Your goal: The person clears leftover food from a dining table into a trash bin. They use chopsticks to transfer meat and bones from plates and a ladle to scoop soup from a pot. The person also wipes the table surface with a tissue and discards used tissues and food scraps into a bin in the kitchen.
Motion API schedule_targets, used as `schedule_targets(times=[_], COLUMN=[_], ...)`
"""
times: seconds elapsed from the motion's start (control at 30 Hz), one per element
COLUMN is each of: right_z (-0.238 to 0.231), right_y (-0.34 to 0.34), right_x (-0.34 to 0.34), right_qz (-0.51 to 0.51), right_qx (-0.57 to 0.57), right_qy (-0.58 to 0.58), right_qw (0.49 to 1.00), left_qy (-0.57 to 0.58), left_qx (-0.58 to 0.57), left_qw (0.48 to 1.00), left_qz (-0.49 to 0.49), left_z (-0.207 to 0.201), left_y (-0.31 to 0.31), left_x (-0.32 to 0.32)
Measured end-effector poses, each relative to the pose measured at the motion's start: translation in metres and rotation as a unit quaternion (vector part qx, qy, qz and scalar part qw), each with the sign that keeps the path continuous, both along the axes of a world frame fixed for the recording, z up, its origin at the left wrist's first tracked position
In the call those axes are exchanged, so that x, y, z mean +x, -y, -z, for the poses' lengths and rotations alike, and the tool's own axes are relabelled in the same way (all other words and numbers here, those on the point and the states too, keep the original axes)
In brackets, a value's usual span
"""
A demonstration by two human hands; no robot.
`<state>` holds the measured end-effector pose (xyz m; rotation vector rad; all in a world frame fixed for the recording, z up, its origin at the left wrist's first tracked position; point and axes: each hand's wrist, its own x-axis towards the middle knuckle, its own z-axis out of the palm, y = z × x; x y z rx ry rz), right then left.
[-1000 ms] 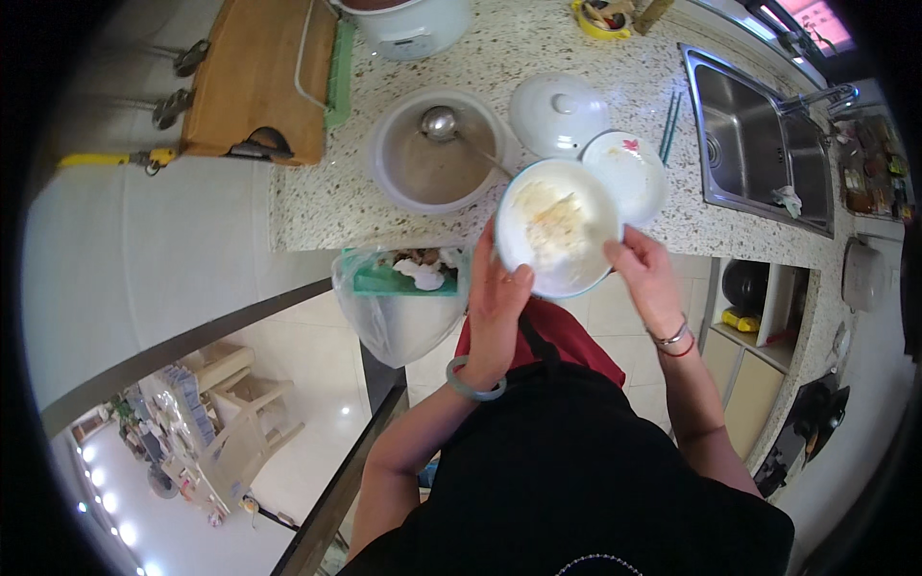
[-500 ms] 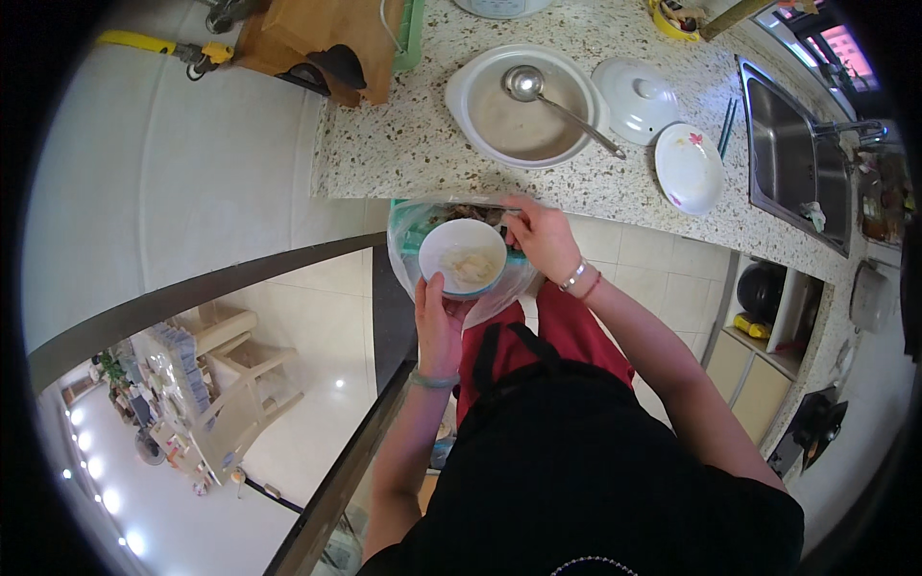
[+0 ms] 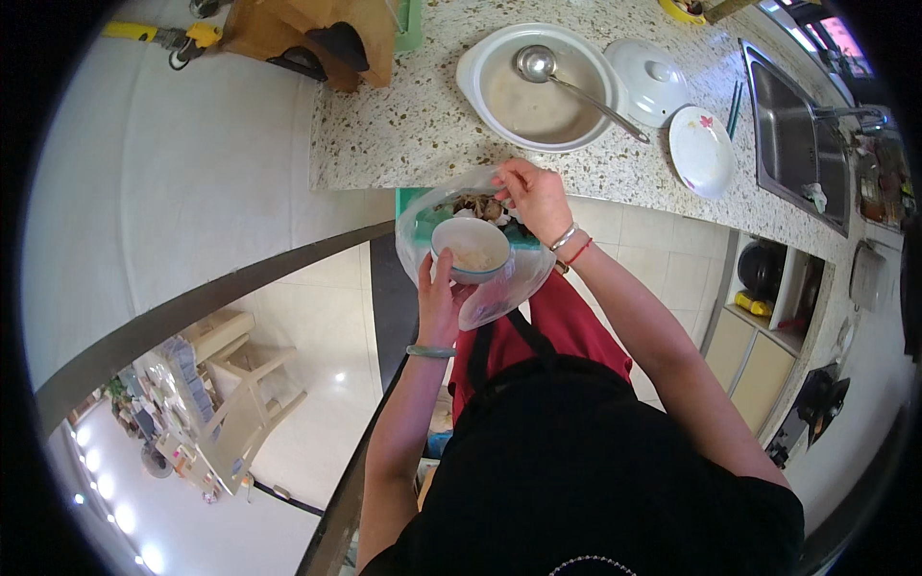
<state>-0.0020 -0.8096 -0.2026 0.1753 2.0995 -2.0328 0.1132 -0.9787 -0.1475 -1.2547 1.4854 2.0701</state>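
Observation:
My left hand [image 3: 442,305] grips a white bowl [image 3: 470,247] by its near left side, thumb at the rim. Pale, soft-looking food scraps [image 3: 473,257] lie in it. The bowl is held over a green bin [image 3: 411,206] lined with a clear plastic bag [image 3: 415,252]. Dark and whitish waste [image 3: 480,206] shows inside the bag, beyond the bowl. My right hand [image 3: 538,200] pinches the bag's far right edge and holds it up. The bag's near side hangs below the bowl.
On the speckled counter [image 3: 403,144] beyond stand a white pot [image 3: 471,82] of cloudy liquid with a ladle [image 3: 538,65], a lid [image 3: 645,82], a flowered plate [image 3: 701,154] and chopsticks [image 3: 736,110]. A sink [image 3: 783,125] is at the right, a wooden block [image 3: 279,38] at the far left.
The right hand has raised the bag's edge, so more of the waste inside shows. The bowl has shifted slightly right and tilts more. The view has moved a little.

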Motion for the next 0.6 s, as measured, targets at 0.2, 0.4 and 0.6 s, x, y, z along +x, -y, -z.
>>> schedule_targets(times=[0.2, 0.4, 0.6], right_z=[-0.022, 0.010, 0.015], right_y=[0.001, 0.042, 0.041], right_x=[0.038, 0.049, 0.043], right_qz=[-0.195, -0.175, -0.359], right_qx=[-0.001, 0.000, -0.028], right_qy=[-0.105, -0.130, -0.120], right_qw=[0.975, 0.976, 0.925], left_qy=[-0.019, -0.037, -0.044], left_qx=[-0.013, -0.055, -0.062], left_qw=[0.999, 0.992, 0.989], left_qz=[0.047, 0.110, 0.130], left_z=[-0.009, -0.015, -0.027], left_y=[0.003, 0.003, 0.002], left_x=[-0.005, -0.010, -0.024])
